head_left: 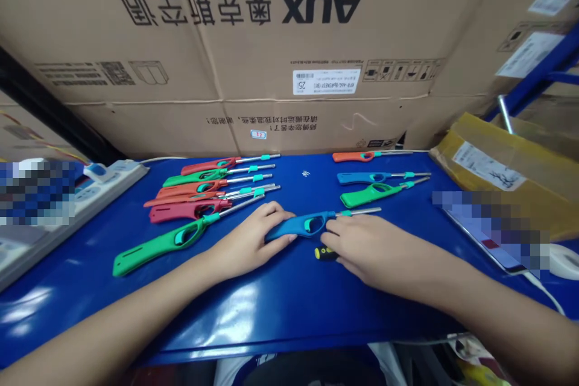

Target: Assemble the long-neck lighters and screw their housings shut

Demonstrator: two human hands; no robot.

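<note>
Behind the front edge of the bench (271,310), our left hand (253,238) clamps a blue lighter (299,226); we cannot tell if our right hand (359,242) grips the tool (322,253).

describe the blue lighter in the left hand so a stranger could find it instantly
Find the big cardboard box, then the middle of the blue tabletop in front of it. There the left hand grips the blue lighter by its handle, metal tube pointing right. The only other blue lighter lies farther back to the right, with no hand on it.
</note>
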